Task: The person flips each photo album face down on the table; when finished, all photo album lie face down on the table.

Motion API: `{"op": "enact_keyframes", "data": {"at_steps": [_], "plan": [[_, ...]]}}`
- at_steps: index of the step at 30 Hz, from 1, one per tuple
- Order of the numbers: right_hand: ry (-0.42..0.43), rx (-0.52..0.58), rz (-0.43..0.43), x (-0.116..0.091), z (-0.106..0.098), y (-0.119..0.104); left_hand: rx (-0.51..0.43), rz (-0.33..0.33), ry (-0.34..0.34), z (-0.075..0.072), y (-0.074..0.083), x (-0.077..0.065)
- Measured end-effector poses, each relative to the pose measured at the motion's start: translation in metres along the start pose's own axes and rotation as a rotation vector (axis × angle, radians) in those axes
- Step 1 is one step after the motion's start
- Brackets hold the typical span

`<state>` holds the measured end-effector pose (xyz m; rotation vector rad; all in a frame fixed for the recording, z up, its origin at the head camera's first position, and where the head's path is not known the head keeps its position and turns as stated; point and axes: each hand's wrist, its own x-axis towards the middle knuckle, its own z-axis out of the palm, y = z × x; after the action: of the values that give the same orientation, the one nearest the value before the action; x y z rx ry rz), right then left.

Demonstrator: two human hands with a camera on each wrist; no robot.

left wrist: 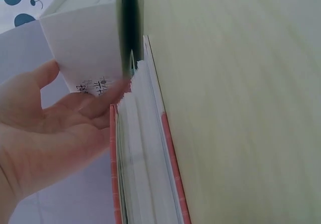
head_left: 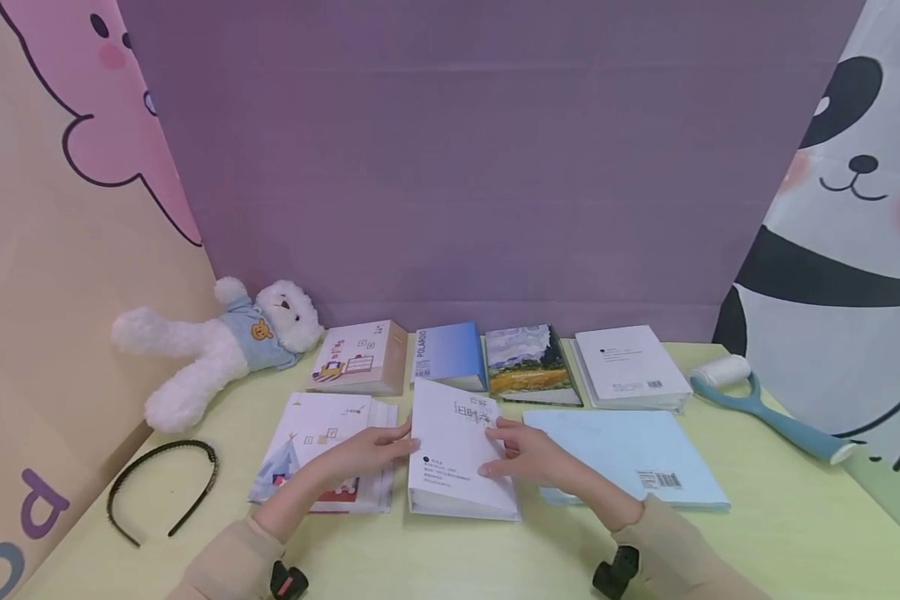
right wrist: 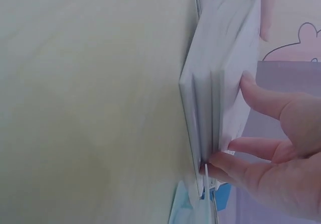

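Observation:
A thick white photo album (head_left: pixel 450 475) with dark print on its cover is between my two hands at the middle of the table, its far end raised. My left hand (head_left: pixel 371 450) holds it at the spine side, thumb at the cover's edge; the left wrist view shows the printed spine (left wrist: pixel 85 48) close to the fingers. My right hand (head_left: pixel 532 454) grips the opposite side, with the thumb (right wrist: pixel 261 96) on the cover and the fingers curled at the page edges (right wrist: pixel 220 33). Beside my left hand lies another white album (head_left: pixel 322 425) with a tent picture.
Along the back lie a beige album (head_left: pixel 360 358), a blue album (head_left: pixel 450 350), a landscape-picture book (head_left: pixel 532 362) and a white album (head_left: pixel 630 367). A light blue folder (head_left: pixel 615 450) and a lint roller (head_left: pixel 772 408) are right. Left are a plush bear (head_left: pixel 225 350) and a headband (head_left: pixel 161 446).

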<state>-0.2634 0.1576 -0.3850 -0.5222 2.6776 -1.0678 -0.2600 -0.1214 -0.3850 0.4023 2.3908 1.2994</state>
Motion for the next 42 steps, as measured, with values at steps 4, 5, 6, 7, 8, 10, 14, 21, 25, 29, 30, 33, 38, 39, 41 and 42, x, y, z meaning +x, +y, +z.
{"op": "enact_keyframes", "data": {"at_steps": [4,5,6,7,8,10,14,21,25,29,30,33,38,39,41,42], "plan": [[-0.007,0.022,-0.022,0.004,0.002,0.000,-0.064,0.038,0.021,-0.001,-0.003,0.000],[-0.010,0.027,-0.029,0.005,0.002,0.000,-0.074,0.048,0.036,-0.001,-0.003,0.001],[-0.010,0.036,-0.032,0.005,0.002,0.000,-0.079,0.054,0.053,-0.001,-0.003,0.002],[-0.012,0.039,-0.039,0.006,0.001,0.000,-0.085,0.059,0.071,-0.001,-0.002,0.002],[-0.017,0.042,-0.054,0.006,0.001,0.000,-0.089,0.064,0.089,0.000,-0.002,0.002],[-0.023,0.042,-0.079,0.007,0.000,-0.002,-0.096,0.062,0.112,0.000,-0.001,0.003],[-0.026,0.019,-0.138,0.005,0.003,-0.008,-0.139,0.051,0.121,0.001,0.001,0.002],[-0.103,0.023,-0.232,-0.004,0.006,-0.027,-0.177,0.007,0.136,0.002,0.007,-0.001],[-0.120,0.085,-0.298,-0.009,0.004,-0.035,-0.225,0.006,0.175,0.001,0.009,-0.003],[-0.071,0.122,-0.313,-0.009,0.003,-0.039,-0.284,-0.002,0.214,-0.003,0.009,-0.004],[-0.063,0.132,-0.307,-0.008,0.004,-0.039,-0.302,0.001,0.215,-0.004,0.009,-0.004],[-0.048,0.192,-0.266,-0.007,0.005,-0.040,-0.363,0.015,0.195,-0.008,0.009,-0.004],[-0.050,0.323,-0.222,-0.004,0.007,-0.041,-0.425,0.059,0.169,-0.011,0.007,-0.004],[-0.049,0.347,-0.212,-0.004,0.007,-0.041,-0.434,0.067,0.170,-0.011,0.006,-0.004],[-0.050,0.376,-0.200,-0.003,0.008,-0.043,-0.452,0.084,0.163,-0.012,0.006,-0.005],[-0.051,0.386,-0.192,-0.003,0.008,-0.043,-0.457,0.091,0.157,-0.012,0.006,-0.005]]}}
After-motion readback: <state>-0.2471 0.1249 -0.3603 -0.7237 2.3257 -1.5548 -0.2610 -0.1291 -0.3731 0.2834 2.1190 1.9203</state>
